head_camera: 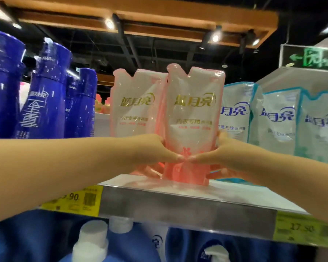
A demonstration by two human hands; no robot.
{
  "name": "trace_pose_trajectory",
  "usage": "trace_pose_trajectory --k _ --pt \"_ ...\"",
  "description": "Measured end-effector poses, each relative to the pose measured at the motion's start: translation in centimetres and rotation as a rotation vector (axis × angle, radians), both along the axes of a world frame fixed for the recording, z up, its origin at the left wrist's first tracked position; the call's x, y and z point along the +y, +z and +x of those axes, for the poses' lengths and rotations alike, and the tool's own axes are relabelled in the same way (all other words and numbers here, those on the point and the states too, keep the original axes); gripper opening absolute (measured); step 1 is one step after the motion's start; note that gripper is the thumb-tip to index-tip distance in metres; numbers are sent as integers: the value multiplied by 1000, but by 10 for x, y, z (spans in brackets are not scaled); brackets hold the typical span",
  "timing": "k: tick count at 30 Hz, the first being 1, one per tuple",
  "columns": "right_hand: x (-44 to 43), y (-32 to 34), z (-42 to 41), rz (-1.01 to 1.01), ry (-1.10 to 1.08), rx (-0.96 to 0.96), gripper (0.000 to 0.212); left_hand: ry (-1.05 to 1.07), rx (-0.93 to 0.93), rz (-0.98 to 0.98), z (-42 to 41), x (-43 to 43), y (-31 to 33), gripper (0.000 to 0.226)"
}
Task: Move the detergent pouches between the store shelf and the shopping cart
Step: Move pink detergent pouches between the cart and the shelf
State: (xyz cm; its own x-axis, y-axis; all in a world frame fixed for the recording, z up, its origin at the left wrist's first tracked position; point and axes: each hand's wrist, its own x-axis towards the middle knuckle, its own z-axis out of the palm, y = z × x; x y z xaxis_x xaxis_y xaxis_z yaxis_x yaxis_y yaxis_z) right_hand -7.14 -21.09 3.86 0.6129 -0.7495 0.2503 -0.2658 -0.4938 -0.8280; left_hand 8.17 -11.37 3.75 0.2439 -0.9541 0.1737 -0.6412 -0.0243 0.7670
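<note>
Pink pouch (193,114) upright | left hand (151,154), right hand (225,157) grip its sides

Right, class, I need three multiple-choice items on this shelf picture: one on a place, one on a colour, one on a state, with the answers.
1. Where do the tall dark blue bottles stand, relative to the front pink pouch? A right of it; B left of it; C in front of it.
2. The price tags on the shelf edge are: A yellow; B red; C white.
3. The front pink pouch is: A untouched; B held by one hand; C gripped from both sides.
Answers: 1 B, the bottles fill the left side. 2 A, both tags are yellow. 3 C, the left hand and right hand grip its sides.
</note>
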Motion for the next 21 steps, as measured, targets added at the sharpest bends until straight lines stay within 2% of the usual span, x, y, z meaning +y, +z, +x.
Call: trace_pose_trajectory --k 3,9,12,16,21 --pt "1 -3 9 -34 -106 8 86 14 8 -22 0 -4 0 13" --pt "-3 -5 11 -66 -175 43 97 5 106 -32 -1 -17 0 13" --pt "-9 -4 16 -51 -209 73 102 31 114 -15 -3 -27 0 21" --pt "-21 -1 23 -103 -170 160 82 80 135 19 -5 -35 2 20" --pt "-27 4 39 -47 -128 176 78 166 132 20 -2 -36 3 21"
